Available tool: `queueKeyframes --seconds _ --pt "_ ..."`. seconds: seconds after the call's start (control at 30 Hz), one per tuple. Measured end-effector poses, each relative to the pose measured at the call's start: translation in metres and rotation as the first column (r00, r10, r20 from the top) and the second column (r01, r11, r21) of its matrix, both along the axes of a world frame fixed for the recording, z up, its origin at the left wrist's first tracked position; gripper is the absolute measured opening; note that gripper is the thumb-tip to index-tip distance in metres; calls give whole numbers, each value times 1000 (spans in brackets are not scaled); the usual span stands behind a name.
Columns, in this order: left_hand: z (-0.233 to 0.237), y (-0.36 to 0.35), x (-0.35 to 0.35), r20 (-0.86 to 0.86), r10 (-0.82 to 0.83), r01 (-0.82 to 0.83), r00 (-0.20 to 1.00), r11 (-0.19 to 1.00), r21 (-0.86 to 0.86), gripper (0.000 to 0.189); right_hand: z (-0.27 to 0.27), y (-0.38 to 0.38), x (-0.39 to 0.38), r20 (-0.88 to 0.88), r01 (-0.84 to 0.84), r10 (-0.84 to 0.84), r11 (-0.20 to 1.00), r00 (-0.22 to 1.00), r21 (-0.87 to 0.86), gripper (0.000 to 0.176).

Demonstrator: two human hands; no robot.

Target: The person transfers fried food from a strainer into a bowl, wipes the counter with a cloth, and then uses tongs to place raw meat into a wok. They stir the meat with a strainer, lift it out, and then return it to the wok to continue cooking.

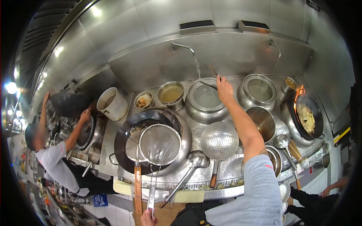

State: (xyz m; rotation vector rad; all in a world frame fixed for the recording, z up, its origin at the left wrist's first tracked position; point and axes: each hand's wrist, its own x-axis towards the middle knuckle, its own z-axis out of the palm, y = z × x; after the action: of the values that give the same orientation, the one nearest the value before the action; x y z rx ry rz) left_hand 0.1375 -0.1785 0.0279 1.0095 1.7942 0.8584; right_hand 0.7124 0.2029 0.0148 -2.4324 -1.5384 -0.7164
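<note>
My right hand (224,89) reaches far forward, closed around a long-handled tool (213,71) beside a round steel pot of water (205,96). The tool's upper end sticks up past my fingers, and a dark metal part lies across the pot's rim. Water runs from a wall tap (183,46) toward that pot. Low in the view, my left hand (149,218) grips the metal handle of a fine-mesh strainer (160,145). The strainer's round mesh is over a large black wok (126,130). Next to it, a second strainer with a wooden handle (138,188) overlaps the wok.
A perforated skimmer (219,141) and a ladle (198,160) lie on the steel counter. Flames rise beside a wok of food (307,116) at right. Another water pot (259,90) stands behind. At left a co-worker (56,154) holds a tilted wok (69,105).
</note>
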Motion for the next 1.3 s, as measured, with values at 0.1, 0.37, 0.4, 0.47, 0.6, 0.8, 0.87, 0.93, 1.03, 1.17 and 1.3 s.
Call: queueKeyframes --seconds 0.1,0.37,0.4,0.47,0.6,0.8,0.87,0.93,1.03,1.17,1.3 --pt "0 0 1 8 20 -20 1000 1000 -12 36 2 -4 0 93 -28 27 999 995 15 63" --pt "-8 -2 -1 -135 -71 83 988 993 89 34 0 -4 9 83 21 -25 999 996 50 68" --pt "-6 -2 1 -72 -32 37 997 997 62 33 1 -5 10 83 22 -26 999 996 50 68" --pt "-2 -1 4 -10 8 -8 1000 999 32 33 2 -5 11 74 29 -34 997 997 70 69" --pt "0 -2 7 31 44 -44 999 999 22 34 -7 -6 15 25 2 -4 995 1000 97 71" --pt "12 -8 5 -17 -40 40 999 999 27 35 -86 -10 32 -504 -121 -128 894 854 -432 35" --pt "14 -10 1 -61 -117 117 991 993 4 35 -87 -15 22 -573 -193 -122 868 810 -458 37" --pt "9 -15 -5 -295 -240 283 925 953 111 32 -97 -23 14 -643 -267 -132 833 755 -485 39" --pt "-2 -18 -20 -167 -187 191 968 981 12 28 -100 -45 4 -648 -22 -66 992 759 -127 36" --pt "-42 -16 -46 291 -82 74 953 997 37 41 -84 -99 -23 -488 -93 -59 955 871 -282 37" --pt "-55 -10 -68 342 -135 113 930 990 85 43 -99 -198 -100 -544 24 50 991 838 128 62"
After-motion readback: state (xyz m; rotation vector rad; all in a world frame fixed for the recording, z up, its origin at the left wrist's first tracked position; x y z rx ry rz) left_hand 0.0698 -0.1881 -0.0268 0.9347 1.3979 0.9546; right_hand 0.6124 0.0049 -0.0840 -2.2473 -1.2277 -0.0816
